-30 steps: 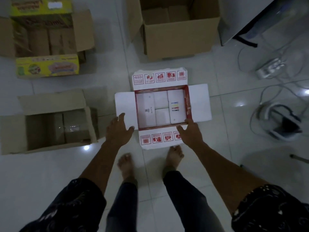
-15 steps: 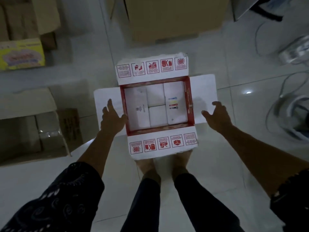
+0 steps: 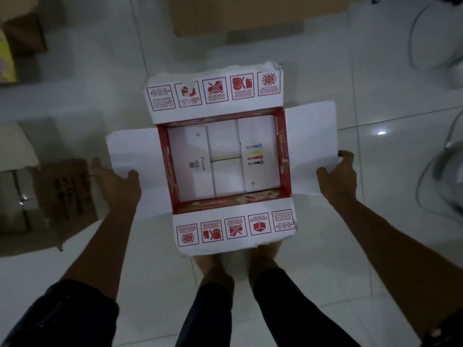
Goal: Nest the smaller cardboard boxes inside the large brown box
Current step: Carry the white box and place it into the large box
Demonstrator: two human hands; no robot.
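- Red-and-white cardboard box [image 3: 284,156] is sitting open in the middle of the view, above the white tiled floor [image 3: 325,271], with all four flaps folded outward; whether it is resting on the floor or being lifted clear of it, I cannot tell
- Its far flap [image 3: 215,92] and near flap [image 3: 235,230] are showing rows of red handling pictograms, one reading "DO NOT TREAD"
- Inside the box, white bottom panels are lying flat, one printed with the number 0074714 and another with a column of colour test marks
- Left hand [image 3: 117,184] is gripping the near corner of the box's left side flap [image 3: 135,151], thumb lying on top of the flap and fingers going under it
- Right hand [image 3: 338,176] is holding the outer edge of the box's right side flap [image 3: 310,136], fingers curling over the edge and thumb pressing on the flap's upper face
- Two bare feet [image 3: 218,269] are standing partly under the box's near flap, with dark trouser legs below them
- Brown cardboard box [image 3: 65,194] with dark printing is lying to the left of the red-and-white box, beyond the left hand
- Large brown box [image 3: 238,18] is standing past the far flap, only its lower wall showing at the top edge of the view
- Grey cables [image 3: 426,176] are looping on the floor to the right of the red-and-white box
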